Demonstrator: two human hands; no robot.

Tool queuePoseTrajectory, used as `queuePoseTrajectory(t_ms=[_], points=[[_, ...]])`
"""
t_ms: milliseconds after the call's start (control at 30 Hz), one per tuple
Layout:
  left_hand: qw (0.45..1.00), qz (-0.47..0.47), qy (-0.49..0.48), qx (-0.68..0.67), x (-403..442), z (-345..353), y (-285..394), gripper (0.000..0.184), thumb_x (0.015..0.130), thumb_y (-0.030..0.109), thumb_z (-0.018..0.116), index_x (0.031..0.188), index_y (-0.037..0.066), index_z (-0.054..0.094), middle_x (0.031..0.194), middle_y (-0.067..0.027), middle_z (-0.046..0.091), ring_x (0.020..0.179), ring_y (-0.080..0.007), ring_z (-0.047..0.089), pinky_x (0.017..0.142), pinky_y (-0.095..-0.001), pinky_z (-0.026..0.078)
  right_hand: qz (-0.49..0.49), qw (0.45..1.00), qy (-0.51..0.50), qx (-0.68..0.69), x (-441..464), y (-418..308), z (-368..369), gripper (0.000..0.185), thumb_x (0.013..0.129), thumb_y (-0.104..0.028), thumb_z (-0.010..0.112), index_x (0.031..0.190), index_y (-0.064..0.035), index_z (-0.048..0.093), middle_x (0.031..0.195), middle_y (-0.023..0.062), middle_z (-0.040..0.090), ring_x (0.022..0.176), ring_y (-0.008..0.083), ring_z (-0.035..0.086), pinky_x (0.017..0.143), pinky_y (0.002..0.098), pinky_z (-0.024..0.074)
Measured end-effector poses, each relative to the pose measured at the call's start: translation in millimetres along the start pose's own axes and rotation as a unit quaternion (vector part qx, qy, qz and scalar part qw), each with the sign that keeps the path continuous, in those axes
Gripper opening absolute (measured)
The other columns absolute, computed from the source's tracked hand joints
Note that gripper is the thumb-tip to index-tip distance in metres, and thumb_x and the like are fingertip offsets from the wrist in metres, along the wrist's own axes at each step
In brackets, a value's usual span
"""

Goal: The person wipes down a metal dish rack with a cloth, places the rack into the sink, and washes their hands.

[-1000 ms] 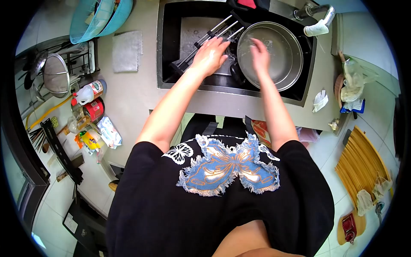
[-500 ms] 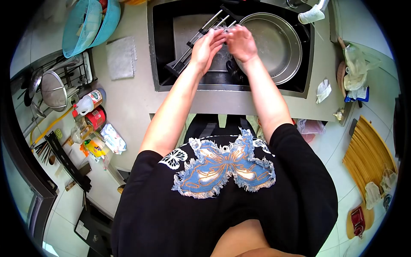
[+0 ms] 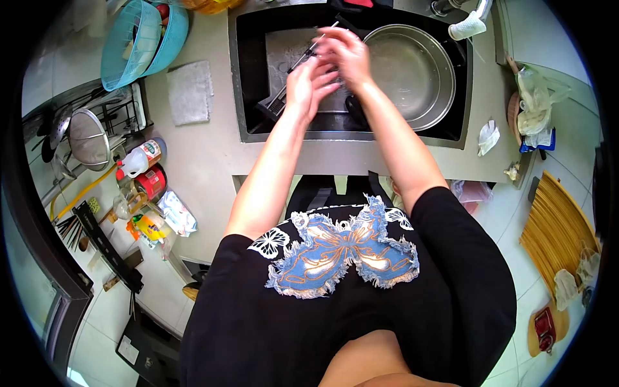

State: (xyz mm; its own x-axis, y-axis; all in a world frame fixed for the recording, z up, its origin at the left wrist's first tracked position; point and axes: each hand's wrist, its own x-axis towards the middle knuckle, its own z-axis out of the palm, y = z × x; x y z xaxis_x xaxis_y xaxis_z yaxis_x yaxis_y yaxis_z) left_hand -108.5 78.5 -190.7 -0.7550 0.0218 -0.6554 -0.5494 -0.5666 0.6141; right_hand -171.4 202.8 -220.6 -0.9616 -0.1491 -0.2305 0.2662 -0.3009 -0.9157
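Note:
Over the dark sink [image 3: 251, 71], my left hand [image 3: 309, 87] is open, palm turned inward, fingers spread and slightly blurred. My right hand [image 3: 346, 57] is beside it, also open, its fingers overlapping the left fingertips; whether they touch is hard to tell. Nothing shows in either hand. Beneath them lies a black and silver metal rack [image 3: 276, 103], partly hidden by the hands. A large round metal pot [image 3: 412, 77] stands in the right part of the sink, its black handle close to my right wrist.
A faucet with a white wrapped spout [image 3: 467, 27] is above the sink's right corner. Left of the sink are a grey cloth [image 3: 190, 93] and blue baskets [image 3: 171, 42]. Bottles [image 3: 140, 158] stand farther left. A crumpled tissue [image 3: 489, 137] lies on the right counter.
My right hand has moved left, away from over the pot, to meet my left hand above the rack. The view has shifted slightly.

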Motion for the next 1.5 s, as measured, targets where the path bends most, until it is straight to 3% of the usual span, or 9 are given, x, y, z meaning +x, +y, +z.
queuePoseTrajectory(t_ms=[167,267,367,467,700,900,1167,1233,1500], points=[[0.586,0.423,0.126,0.679,-3,-49,-6,0.064,0.082,0.022,0.079,0.139,0.01,0.052,0.126,-0.0186,0.056,0.112,-0.036,0.059,0.1,-0.0476,0.047,0.133,0.897,0.366,-0.209,-31,106,-212,0.03,0.099,-0.015,0.051,0.124,-0.0022,0.063,0.104,0.0122,0.072,0.085,0.0153,0.069,0.076,0.0283,0.0562],[0.567,0.362,0.112,0.731,11,-65,-27,0.09,0.08,0.03,0.081,0.154,0.014,0.032,0.133,-0.0192,0.049,0.115,-0.035,0.056,0.102,-0.0478,0.045,0.154,0.755,0.465,-0.435,-47,166,-288,0.032,0.096,-0.022,0.056,0.118,0.0001,0.066,0.101,0.012,0.071,0.094,0.0232,0.067,0.082,0.0394,0.0551],[0.634,0.233,0.074,0.733,23,-67,-31,0.102,0.078,0.034,0.083,0.158,0.015,0.023,0.13,-0.0195,0.05,0.118,-0.0353,0.053,0.105,-0.0466,0.042,0.249,0.818,0.517,-0.047,-43,169,-285,0.035,0.096,-0.024,0.055,0.119,0.0008,0.066,0.11,0.0156,0.07,0.106,0.0301,0.066,0.089,0.045,0.0527],[0.619,0.216,0.105,0.748,26,-54,-31,0.098,0.076,0.029,0.084,0.154,0.011,0.028,0.129,-0.0204,0.05,0.122,-0.0372,0.051,0.106,-0.0473,0.042,0.287,0.861,0.261,0.33,-29,126,-223,0.042,0.099,-0.027,0.054,0.126,0.0043,0.06,0.131,0.0225,0.062,0.116,0.0347,0.063,0.103,0.0471,0.0514],[0.521,0.351,0.143,0.765,53,-23,-29,0.095,0.067,0.034,0.087,0.144,0.006,0.041,0.124,-0.0168,0.055,0.121,-0.0322,0.054,0.107,-0.0477,0.041,0.194,0.938,-0.105,0.267,-3,-7,-79,0.046,0.106,-0.026,0.047,0.14,0.0042,0.049,0.138,0.0264,0.056,0.126,0.0353,0.059,0.109,0.0458,0.048],[0.65,0.111,0.097,0.745,63,4,3,0.087,0.063,0.026,0.09,0.136,0.006,0.047,0.12,-0.0171,0.06,0.111,-0.0363,0.063,0.098,-0.0444,0.051,0.253,0.947,0.193,0.045,-16,39,-142,0.042,0.104,-0.021,0.049,0.139,0.0023,0.049,0.126,0.0224,0.063,0.114,0.0312,0.065,0.098,0.0394,0.0551],[0.747,0.316,0.02,0.585,5,-32,28,0.069,0.056,0.008,0.083,0.113,0.004,0.045,0.096,-0.0134,0.055,0.093,-0.033,0.059,0.084,-0.0423,0.05,0.242,0.846,0.428,-0.206,-53,193,-299,0.039,0.102,-0.018,0.052,0.131,0.0068,0.052,0.124,0.0211,0.064,0.099,0.0318,0.068,0.09,0.0403,0.0576],[0.746,0.327,0.013,0.58,-8,-37,30,0.066,0.056,0.006,0.082,0.111,0.004,0.044,0.098,-0.0132,0.056,0.095,-0.0329,0.058,0.088,-0.042,0.049,0.317,0.81,0.31,0.383,-43,137,-242,0.035,0.103,-0.018,0.051,0.127,0.007,0.057,0.122,0.0219,0.065,0.103,0.0334,0.067,0.093,0.0395,0.0573],[0.743,0.35,-0.001,0.57,-19,-55,8,0.061,0.058,0.004,0.08,0.109,0.004,0.048,0.098,-0.0092,0.056,0.094,-0.0259,0.058,0.091,-0.0341,0.048,0.183,0.966,-0.153,0.101,-31,-97,-59,0.043,0.106,-0.028,0.047,0.12,0.0092,0.064,0.122,0.0245,0.067,0.113,0.0326,0.067,0.1,0.0388,0.0557]])
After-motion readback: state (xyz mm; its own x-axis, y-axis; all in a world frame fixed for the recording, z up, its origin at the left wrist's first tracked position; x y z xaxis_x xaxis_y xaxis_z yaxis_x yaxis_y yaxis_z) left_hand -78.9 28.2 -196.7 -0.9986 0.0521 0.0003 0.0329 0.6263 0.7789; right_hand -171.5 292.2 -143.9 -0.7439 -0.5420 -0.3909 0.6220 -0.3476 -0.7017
